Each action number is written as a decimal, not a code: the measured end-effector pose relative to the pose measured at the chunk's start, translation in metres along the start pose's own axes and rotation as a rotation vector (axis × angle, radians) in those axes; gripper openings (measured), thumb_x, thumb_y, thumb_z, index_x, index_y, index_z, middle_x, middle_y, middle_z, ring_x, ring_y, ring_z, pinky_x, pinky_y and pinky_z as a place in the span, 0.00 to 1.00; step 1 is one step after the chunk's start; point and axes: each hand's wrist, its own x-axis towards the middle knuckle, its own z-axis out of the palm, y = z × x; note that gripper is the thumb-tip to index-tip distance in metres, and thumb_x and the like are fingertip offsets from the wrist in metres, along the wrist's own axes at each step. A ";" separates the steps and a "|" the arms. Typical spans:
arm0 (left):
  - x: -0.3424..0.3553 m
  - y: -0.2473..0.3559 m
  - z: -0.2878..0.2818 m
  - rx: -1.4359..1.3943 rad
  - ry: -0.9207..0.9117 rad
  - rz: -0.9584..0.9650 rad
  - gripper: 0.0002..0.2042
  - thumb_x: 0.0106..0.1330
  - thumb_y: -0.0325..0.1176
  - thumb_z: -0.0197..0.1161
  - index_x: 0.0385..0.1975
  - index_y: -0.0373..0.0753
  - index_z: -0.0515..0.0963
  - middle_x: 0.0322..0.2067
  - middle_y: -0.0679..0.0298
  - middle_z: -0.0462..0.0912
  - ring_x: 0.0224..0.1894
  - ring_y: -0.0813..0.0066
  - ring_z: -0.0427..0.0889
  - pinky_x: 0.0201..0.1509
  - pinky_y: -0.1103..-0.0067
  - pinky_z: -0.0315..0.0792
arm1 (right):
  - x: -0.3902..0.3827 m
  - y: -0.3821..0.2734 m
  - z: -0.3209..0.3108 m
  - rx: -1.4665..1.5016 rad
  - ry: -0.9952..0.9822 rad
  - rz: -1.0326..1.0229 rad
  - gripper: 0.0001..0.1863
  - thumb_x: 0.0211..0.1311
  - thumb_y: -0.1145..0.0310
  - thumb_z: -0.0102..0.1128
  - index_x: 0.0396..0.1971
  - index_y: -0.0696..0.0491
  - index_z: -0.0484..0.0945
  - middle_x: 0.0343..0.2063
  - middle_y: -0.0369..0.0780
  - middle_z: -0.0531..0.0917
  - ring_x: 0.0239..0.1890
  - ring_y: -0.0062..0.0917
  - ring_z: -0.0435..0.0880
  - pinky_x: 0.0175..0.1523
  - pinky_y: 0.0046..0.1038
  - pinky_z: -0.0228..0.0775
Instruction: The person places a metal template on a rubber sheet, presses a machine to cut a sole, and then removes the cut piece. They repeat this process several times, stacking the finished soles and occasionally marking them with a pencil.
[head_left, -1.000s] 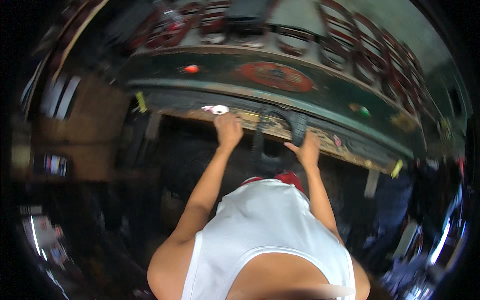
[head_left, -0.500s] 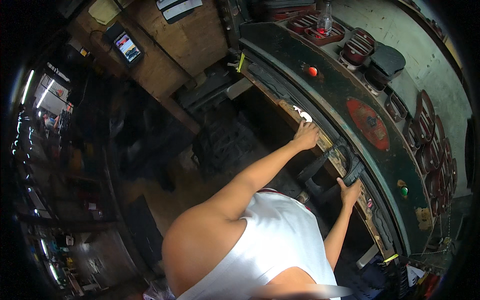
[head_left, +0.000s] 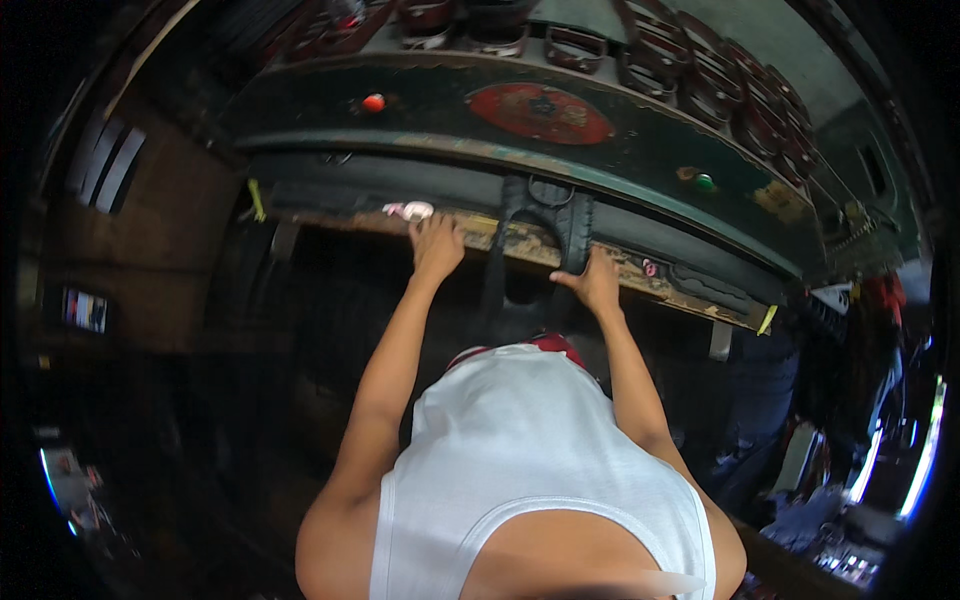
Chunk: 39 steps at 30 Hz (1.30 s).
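A black, loop-shaped rubber piece (head_left: 577, 230) with a ridged edge lies across the worn wooden ledge (head_left: 630, 268), and its lower part hangs over the front. My left hand (head_left: 437, 247) rests on the ledge to the left of it, fingers apart and holding nothing, just below a small white roll (head_left: 418, 211). To the right of the rubber, my right hand (head_left: 597, 283) lies over the ledge's edge. Its thumb is stretched out toward the rubber piece, and its fingertips are partly hidden.
Behind the ledge runs a dark green machine beam with a red button (head_left: 374, 103), a green button (head_left: 704, 181) and a red oval plate (head_left: 540, 113). Several dark red slotted moulds (head_left: 655, 45) stand on top. Yellow ties (head_left: 767, 320) mark the ledge's ends. A lit phone (head_left: 84, 310) is at far left.
My view has turned, so the ledge now runs almost level across the picture. Both hands stay on the ledge, either side of the rubber piece, which has hardly moved.
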 end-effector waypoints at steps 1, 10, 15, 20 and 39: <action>0.000 -0.008 -0.003 0.006 0.104 0.042 0.14 0.70 0.39 0.55 0.47 0.36 0.78 0.49 0.54 0.80 0.59 0.52 0.73 0.67 0.51 0.56 | 0.002 -0.008 0.003 0.046 -0.005 -0.008 0.51 0.33 0.40 0.82 0.50 0.65 0.74 0.48 0.56 0.81 0.54 0.53 0.78 0.60 0.45 0.67; -0.003 -0.003 -0.034 0.015 -0.254 0.011 0.15 0.69 0.39 0.56 0.44 0.33 0.80 0.45 0.49 0.81 0.54 0.49 0.78 0.62 0.53 0.64 | 0.023 -0.028 -0.067 -0.107 -0.612 0.140 0.45 0.38 0.41 0.81 0.45 0.66 0.80 0.43 0.61 0.84 0.47 0.51 0.85 0.51 0.45 0.76; 0.037 0.044 -0.036 -0.445 -0.043 -0.111 0.15 0.74 0.39 0.53 0.40 0.31 0.76 0.37 0.44 0.83 0.41 0.41 0.82 0.46 0.54 0.73 | 0.075 -0.053 -0.094 -0.137 -0.403 -0.027 0.43 0.38 0.39 0.78 0.47 0.60 0.81 0.44 0.53 0.83 0.48 0.47 0.82 0.54 0.43 0.74; 0.061 0.091 0.006 -1.149 -0.015 -0.266 0.09 0.78 0.33 0.47 0.42 0.34 0.69 0.29 0.47 0.80 0.29 0.51 0.82 0.32 0.65 0.72 | 0.119 -0.065 -0.028 0.006 -0.137 -0.493 0.49 0.35 0.36 0.76 0.54 0.59 0.77 0.46 0.47 0.77 0.52 0.43 0.76 0.57 0.40 0.68; 0.063 0.090 0.030 -1.129 0.007 -0.290 0.08 0.77 0.31 0.48 0.49 0.37 0.69 0.23 0.56 0.78 0.25 0.60 0.81 0.31 0.67 0.72 | 0.137 -0.033 -0.108 1.602 -0.196 0.409 0.34 0.70 0.42 0.52 0.62 0.55 0.73 0.58 0.46 0.80 0.61 0.40 0.79 0.66 0.40 0.73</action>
